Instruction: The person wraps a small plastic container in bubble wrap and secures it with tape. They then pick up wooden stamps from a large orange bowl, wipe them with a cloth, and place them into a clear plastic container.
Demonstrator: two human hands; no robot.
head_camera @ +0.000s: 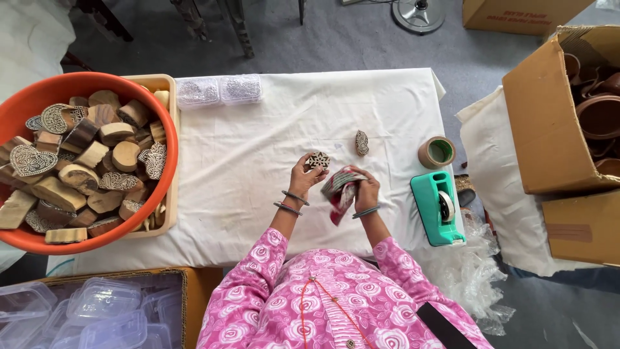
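Surface (245,161): white cloth-covered, in the middle of the scene.
Tub (19,103): orange, at the left, heaped with carved wooden blocks.
Box (549,123): open cardboard, at the right.
Tape holder (434,210): teal, right of the hands.
Cloth (339,187): patterned, right hand (366,192) fingers clamped on it.
Block (318,160): small, carved, gripped in left hand (303,176) fingertips above the surface's middle.
Second block (361,143): just beyond.

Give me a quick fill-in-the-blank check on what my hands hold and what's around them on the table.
The left hand holds a carved wooden ____.
The right hand grips a patterned ____.
The big tub of wooden blocks is ____ in colour.
The tape dispenser lies to the person's ____.

Missing: stamp block; cloth; orange; right
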